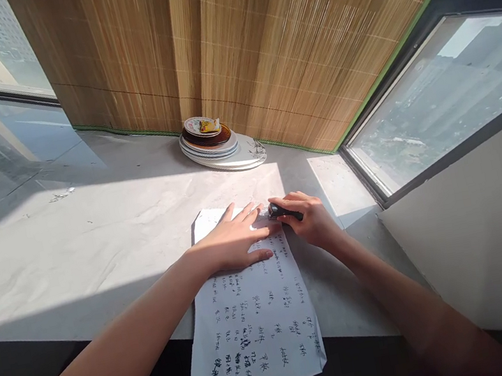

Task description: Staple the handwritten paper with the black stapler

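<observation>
A long white sheet of paper (pixel 243 338) with rows of handwriting lies on the pale counter, its near end hanging past the front edge. My left hand (pixel 234 241) rests flat on the paper's upper part, fingers spread and pointing right. Close to those fingertips, my right hand (pixel 307 217) is closed around a small black roller stamp (pixel 284 211). The stamp's front end is at the paper near its top right edge. Beside it is a patch of dense printed marks (pixel 262 213). My right palm hides the stamp's back end.
Behind the paper stands a stack of plates (pixel 210 150) with a small yellow packet (pixel 209 126) on top. A bamboo blind (pixel 216 45) hangs at the back. A dark-framed window (pixel 449 101) and a white wall (pixel 491 230) bound the marbled counter (pixel 129 216) on the right.
</observation>
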A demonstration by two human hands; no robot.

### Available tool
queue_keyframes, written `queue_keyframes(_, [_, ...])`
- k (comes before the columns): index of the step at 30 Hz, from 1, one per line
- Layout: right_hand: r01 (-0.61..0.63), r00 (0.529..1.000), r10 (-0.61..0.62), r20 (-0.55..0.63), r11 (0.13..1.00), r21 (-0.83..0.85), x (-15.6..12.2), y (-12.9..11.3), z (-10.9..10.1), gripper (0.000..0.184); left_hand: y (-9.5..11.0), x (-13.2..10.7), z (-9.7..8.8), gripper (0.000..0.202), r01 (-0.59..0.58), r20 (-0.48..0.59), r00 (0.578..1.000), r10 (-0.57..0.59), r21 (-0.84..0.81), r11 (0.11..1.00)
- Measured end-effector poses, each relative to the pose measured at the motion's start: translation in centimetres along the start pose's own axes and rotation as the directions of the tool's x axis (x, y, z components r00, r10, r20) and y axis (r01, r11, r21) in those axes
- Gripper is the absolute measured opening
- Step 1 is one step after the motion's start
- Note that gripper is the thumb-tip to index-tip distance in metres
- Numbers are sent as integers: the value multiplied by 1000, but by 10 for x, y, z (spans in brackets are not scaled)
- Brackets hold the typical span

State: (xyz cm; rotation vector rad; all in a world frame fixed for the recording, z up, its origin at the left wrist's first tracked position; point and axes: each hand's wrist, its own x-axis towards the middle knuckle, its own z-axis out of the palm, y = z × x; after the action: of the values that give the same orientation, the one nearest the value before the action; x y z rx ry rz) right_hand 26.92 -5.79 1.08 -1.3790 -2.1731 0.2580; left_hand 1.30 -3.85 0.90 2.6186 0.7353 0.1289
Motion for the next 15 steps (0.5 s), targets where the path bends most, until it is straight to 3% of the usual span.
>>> queue_keyframes(15, [-11,1000,11,13,1000,-16,0,1,1,41,-1,0,0,66,-1,16,1000,2,-19,1000])
